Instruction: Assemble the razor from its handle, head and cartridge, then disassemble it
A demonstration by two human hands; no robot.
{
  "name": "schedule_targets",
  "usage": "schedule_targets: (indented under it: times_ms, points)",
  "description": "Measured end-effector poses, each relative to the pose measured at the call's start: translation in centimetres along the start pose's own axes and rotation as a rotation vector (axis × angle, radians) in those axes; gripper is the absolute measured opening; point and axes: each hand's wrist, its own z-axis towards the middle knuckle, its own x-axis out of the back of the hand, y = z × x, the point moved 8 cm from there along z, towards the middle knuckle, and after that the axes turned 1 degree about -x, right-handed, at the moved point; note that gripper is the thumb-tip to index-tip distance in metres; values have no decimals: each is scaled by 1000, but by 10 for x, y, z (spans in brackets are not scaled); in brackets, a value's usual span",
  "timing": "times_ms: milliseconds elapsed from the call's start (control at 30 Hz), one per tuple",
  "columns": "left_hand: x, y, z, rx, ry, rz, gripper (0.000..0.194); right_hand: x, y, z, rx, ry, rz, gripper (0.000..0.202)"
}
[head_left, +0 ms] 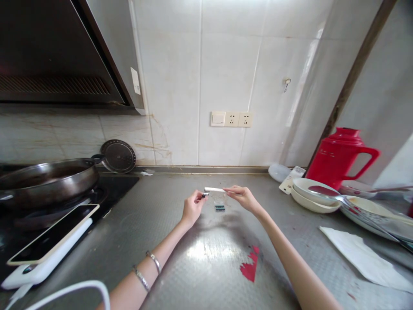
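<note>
My left hand (192,209) is closed in a pinch on a small black and silver piece (205,195), too small to name exactly. Facing it, my right hand (244,199) grips one end of a slim white stick-shaped object (214,189), which it holds level above the counter. The stick's free end is close to the black piece; whether they touch I cannot tell. Below both hands, two small dark green cylinders (220,208) that look like batteries lie side by side, with something clear and see-through behind them.
On the left are a steel pan (48,181) on the stove and a phone (54,234) on a white power bank (48,262). A red thermos (338,157), stacked bowls (314,200) and a white napkin (364,258) stand or lie right. Torn red paper (250,266) lies in front on the metal counter (155,198).
</note>
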Motion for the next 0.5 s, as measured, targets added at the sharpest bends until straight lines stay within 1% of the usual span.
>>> schedule_targets:
  times_ms: [100,233,400,500]
  points:
    - [0,0,0,-6,0,-12,15,-4,-1,0,16,-51,37,34]
    - [1,-1,0,8,3,-17,16,1,2,0,1,-2,30,34]
    - [1,-2,0,14,9,-30,17,-1,5,0,-19,-41,70,35]
    - [1,-3,0,22,6,-25,18,1,8,-1,-31,0,69,34]
